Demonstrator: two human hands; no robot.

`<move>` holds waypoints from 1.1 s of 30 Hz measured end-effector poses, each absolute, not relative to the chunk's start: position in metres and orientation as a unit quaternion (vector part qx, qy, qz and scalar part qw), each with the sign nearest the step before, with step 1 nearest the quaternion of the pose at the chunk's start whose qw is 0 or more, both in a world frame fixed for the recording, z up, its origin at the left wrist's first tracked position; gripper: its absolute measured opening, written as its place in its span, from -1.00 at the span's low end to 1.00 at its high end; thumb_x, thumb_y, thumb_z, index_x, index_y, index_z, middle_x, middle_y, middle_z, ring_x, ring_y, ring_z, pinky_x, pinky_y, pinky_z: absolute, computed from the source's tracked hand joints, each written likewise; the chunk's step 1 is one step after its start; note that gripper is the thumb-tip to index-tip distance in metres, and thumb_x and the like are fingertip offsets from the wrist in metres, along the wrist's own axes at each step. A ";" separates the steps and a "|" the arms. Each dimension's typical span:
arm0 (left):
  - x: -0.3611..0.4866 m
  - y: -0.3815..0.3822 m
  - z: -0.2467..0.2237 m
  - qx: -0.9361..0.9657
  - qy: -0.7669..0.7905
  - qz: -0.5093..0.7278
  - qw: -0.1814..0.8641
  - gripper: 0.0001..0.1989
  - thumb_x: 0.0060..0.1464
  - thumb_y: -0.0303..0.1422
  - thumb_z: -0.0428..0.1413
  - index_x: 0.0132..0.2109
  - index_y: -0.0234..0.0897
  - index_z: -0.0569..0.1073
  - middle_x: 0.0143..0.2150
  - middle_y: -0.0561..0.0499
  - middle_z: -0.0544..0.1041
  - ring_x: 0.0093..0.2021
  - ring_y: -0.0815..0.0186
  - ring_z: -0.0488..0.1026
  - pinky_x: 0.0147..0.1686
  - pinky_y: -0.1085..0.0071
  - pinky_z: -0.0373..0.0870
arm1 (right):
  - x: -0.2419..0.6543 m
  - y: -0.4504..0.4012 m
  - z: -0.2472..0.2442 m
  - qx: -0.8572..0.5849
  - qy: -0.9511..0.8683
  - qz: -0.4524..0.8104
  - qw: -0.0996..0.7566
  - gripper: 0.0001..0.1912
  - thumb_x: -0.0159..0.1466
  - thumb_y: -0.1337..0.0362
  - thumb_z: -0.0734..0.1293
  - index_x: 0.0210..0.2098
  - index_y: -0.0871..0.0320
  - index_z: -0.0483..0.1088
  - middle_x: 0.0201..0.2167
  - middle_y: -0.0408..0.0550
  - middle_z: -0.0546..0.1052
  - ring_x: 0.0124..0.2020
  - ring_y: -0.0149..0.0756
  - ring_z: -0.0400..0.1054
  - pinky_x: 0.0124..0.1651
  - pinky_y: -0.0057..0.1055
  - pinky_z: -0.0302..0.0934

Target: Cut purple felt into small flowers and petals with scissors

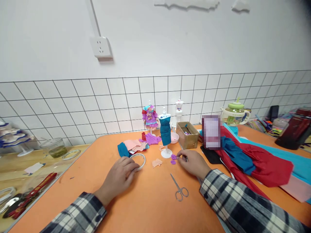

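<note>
Purple scraps (173,157) lie on the tabletop (150,204) at the right hand (191,161), whose grip I cannot tell. The left hand (119,176) has its grip on a tape roll (145,159). Scissors (179,188) lie nearer; a blue-clad mannequin (165,131) stands behind.

White tiles (118,95) line the wall (155,42) behind the orange table (143,207). Left of the table is a wooden surface (14,168).

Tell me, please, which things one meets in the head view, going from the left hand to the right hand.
Left hand, white ring, peach fabric scraps, mannequin in teal fabric, purple fabric pieces, right hand.
</note>
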State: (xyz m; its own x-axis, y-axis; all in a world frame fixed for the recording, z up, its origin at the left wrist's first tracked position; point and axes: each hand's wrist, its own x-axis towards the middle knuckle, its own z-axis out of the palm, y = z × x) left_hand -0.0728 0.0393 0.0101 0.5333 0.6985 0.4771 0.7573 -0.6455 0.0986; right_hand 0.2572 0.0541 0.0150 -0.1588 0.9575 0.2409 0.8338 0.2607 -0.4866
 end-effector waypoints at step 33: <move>-0.031 0.208 0.054 -0.708 -0.586 -0.364 -0.152 -0.76 -0.02 -0.17 0.13 -0.34 -0.24 0.56 -0.25 -0.14 0.61 -0.11 0.01 0.47 -0.04 0.16 0.29 | 0.255 -0.012 -0.019 -0.526 -0.849 0.050 0.015 -0.69 0.03 0.58 0.24 -0.32 0.08 0.37 -0.39 -0.10 0.46 -0.50 -0.29 0.39 -0.60 -0.34 -0.33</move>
